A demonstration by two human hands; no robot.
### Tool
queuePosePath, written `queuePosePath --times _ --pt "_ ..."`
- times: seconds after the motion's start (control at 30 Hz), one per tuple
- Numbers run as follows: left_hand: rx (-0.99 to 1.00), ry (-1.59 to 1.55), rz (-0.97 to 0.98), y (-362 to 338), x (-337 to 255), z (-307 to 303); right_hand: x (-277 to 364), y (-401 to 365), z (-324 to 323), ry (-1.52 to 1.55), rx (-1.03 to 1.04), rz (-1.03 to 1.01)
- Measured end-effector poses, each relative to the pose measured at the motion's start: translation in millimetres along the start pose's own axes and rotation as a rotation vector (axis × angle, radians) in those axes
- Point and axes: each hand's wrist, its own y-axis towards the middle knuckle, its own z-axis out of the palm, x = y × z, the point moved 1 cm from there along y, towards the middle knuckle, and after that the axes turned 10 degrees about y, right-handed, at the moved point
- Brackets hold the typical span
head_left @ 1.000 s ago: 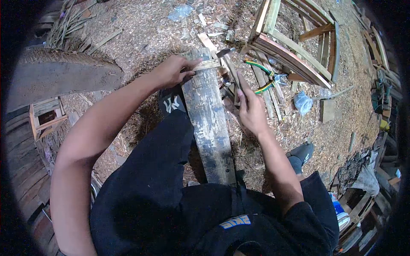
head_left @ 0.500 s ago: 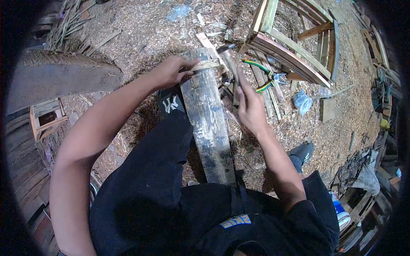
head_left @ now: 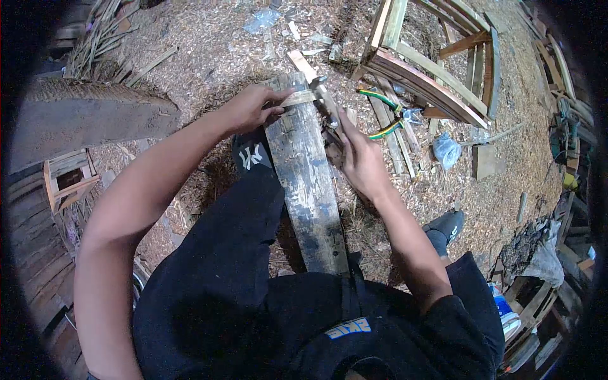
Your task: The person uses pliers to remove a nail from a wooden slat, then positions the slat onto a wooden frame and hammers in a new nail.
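My left hand (head_left: 258,106) pinches a short wood strip (head_left: 300,97) that lies across the far end of a long worn plank (head_left: 310,180). In my right hand (head_left: 362,155) is a hammer (head_left: 326,101), gripped by its handle. The hammer's head is at the strip's right end, beside the plank's edge; whether they touch I cannot tell.
A wooden frame (head_left: 437,73) stands at the upper right. Green-and-yellow handled pliers (head_left: 384,114) lie on the ground among wood offcuts, with a plastic bag (head_left: 446,151) to their right. A broad timber (head_left: 95,120) juts in from the left.
The hammer and my right hand have moved left and slightly down, bringing the hammer's head close to the strip's end. My left hand keeps its hold on the strip.
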Motion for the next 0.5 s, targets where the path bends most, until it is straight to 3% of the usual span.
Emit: queuePosePath --times 0.07,0.13,0.27,0.33,0.5 --pt "-0.005 -0.032 0.015 -2.4 -1.2 0.4 -5.5 -2.4 4.7 0.069 -0.034 -0.010" --pt "-0.011 -0.025 0.019 -3.0 0.8 2.6 -9.1 -3.8 7.8 0.011 -0.188 -0.235" --pt "-0.024 0.005 0.024 -1.4 -0.5 1.6 -8.2 -0.1 4.5 -0.006 -0.025 -0.115" --pt "-0.032 0.002 0.034 -1.0 2.3 3.4 -6.9 -2.2 7.2 0.046 -0.087 -0.138" --pt "0.022 -0.022 -0.020 -1.2 -6.9 -4.7 8.4 2.8 -11.2 -0.023 0.002 0.090"
